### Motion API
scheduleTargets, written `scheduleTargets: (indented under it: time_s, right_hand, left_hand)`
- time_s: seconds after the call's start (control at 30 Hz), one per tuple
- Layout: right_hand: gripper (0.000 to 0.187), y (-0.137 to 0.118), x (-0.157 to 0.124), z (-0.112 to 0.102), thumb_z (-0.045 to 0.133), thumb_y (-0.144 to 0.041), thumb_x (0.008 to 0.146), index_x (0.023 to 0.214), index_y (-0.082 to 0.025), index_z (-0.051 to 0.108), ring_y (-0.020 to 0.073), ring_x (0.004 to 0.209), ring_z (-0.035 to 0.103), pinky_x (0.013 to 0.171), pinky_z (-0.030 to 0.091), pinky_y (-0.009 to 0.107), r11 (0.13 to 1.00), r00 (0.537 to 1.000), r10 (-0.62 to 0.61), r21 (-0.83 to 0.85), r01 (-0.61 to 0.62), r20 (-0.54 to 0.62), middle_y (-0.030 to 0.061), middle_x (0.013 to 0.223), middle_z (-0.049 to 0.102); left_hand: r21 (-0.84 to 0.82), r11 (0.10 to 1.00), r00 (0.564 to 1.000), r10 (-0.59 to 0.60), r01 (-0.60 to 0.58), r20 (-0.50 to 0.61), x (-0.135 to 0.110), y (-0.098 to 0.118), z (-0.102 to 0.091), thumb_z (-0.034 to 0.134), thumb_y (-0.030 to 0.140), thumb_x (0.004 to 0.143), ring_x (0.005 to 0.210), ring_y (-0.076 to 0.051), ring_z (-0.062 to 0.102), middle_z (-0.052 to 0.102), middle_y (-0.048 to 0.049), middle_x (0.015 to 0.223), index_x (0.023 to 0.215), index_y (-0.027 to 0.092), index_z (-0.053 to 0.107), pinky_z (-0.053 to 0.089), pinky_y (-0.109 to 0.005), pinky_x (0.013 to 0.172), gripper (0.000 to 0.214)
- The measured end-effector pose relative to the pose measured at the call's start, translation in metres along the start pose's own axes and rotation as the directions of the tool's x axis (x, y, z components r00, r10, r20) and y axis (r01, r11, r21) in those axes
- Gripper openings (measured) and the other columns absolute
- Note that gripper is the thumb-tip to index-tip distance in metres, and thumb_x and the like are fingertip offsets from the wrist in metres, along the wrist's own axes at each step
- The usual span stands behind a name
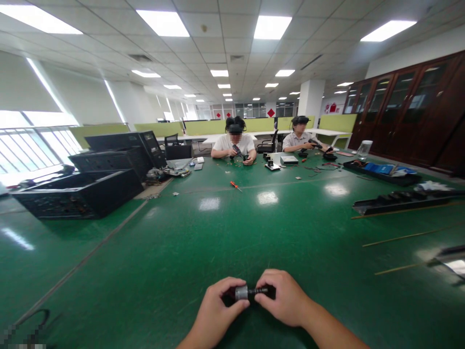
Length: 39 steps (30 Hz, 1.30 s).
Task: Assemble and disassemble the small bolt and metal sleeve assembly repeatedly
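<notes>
A small silver-grey cylinder with a dark ridged shaft (241, 292) lies sideways between my two hands, low over the green table. My left hand (220, 306) is closed round its thicker left end, thumb in front and fingers behind. With thumb and fingertips, my right hand (279, 294) pinches the dark end of the shaft. My fingers cover both ends of the part, so its exact kind cannot be made out.
On the green table (152, 252) lies an orange-handled screwdriver (234, 185). Black computer cases (78, 194) stand at left; black trays (381, 173) and thin strips (403, 237) lie at right. Across the table, two people (234, 143) work with power drills.
</notes>
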State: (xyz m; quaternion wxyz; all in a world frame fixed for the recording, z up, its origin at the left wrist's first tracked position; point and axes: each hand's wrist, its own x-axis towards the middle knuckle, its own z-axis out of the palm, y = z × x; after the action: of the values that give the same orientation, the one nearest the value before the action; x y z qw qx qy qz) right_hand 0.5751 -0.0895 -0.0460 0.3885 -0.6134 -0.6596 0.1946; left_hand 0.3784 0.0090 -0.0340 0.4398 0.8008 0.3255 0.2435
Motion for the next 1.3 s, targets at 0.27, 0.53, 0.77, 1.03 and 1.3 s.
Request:
scheduleTargets:
  time_s: [0.27, 0.53, 0.77, 1.03, 1.3]
  right_hand:
    - [0.005, 0.0040, -0.0007, 0.0016, 0.068, -0.020, 0.079, 0.084, -0.021, 0.070, 0.0156, 0.078, 0.062, 0.073, 0.042, 0.026, 1.000, 1.000, -0.002, 0.001, 0.002, -0.021, 0.0000, 0.082, 0.068]
    - [0.005, 0.0029, 0.0007, -0.0020, 0.068, -0.021, 0.080, 0.084, -0.021, 0.070, 0.0156, 0.078, 0.062, 0.073, 0.043, 0.026, 1.000, 1.000, -0.003, 0.002, 0.003, -0.021, 0.0002, 0.081, 0.068]
    - [0.004, 0.0006, -0.0006, -0.0055, 0.067, -0.020, 0.080, 0.083, -0.020, 0.069, 0.0161, 0.076, 0.062, 0.072, 0.043, 0.026, 1.000, 1.000, 0.006, 0.010, -0.006, -0.024, 0.0006, 0.080, 0.067]
    - [0.003, 0.0025, 0.0004, -0.0076, 0.068, -0.020, 0.078, 0.081, -0.020, 0.069, 0.0162, 0.075, 0.062, 0.072, 0.043, 0.026, 1.000, 0.999, 0.022, 0.010, -0.022, -0.036, 0.0006, 0.080, 0.068]
    - [0.003, 0.0037, -0.0001, -0.0079, 0.068, -0.019, 0.078, 0.081, -0.020, 0.069, 0.0164, 0.075, 0.062, 0.072, 0.043, 0.027, 1.000, 0.999, 0.030, 0.002, -0.030, -0.035, 0.0010, 0.080, 0.068]
  left_hand:
    - [-0.009, 1.000, 1.000, -0.013, 0.013, -0.008, 0.0008, 0.0008, 0.0003, 0.076, 0.023, 0.070, 0.087, -0.023, 0.068, 0.075, -0.0037, 0.094, 0.095, 0.023, 0.075, 0.050, -0.031, 0.081, 0.025]
    - [-0.008, 1.000, 1.000, -0.008, 0.008, -0.014, 0.0005, -0.0005, 0.0000, 0.075, 0.025, 0.070, 0.086, -0.023, 0.069, 0.075, -0.0045, 0.093, 0.096, 0.022, 0.074, 0.052, -0.031, 0.080, 0.026]
    - [-0.006, 1.000, 1.000, -0.013, 0.013, -0.021, 0.0004, 0.0034, -0.0002, 0.074, 0.025, 0.070, 0.086, -0.023, 0.069, 0.075, -0.0047, 0.094, 0.096, 0.022, 0.074, 0.052, -0.032, 0.080, 0.026]
    - [-0.022, 0.999, 0.999, -0.025, 0.024, -0.021, 0.0003, 0.0032, -0.0002, 0.074, 0.024, 0.071, 0.085, -0.023, 0.069, 0.075, -0.0048, 0.093, 0.097, 0.021, 0.074, 0.052, -0.032, 0.080, 0.026]
    - [-0.051, 0.998, 0.999, -0.029, 0.028, -0.021, -0.0002, 0.0014, 0.0002, 0.074, 0.024, 0.071, 0.087, -0.023, 0.069, 0.075, -0.0059, 0.095, 0.097, 0.021, 0.075, 0.053, -0.032, 0.081, 0.027]
